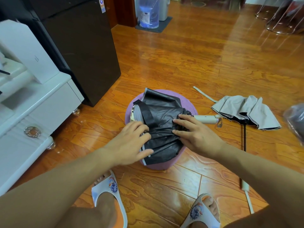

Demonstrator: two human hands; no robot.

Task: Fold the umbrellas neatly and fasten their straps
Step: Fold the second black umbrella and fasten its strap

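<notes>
left hand (131, 142) spread palm-down, right hand (195, 134) flat, forearms extended forward

Bare forearms; white slippers (107, 191) with blue-orange print.
</notes>
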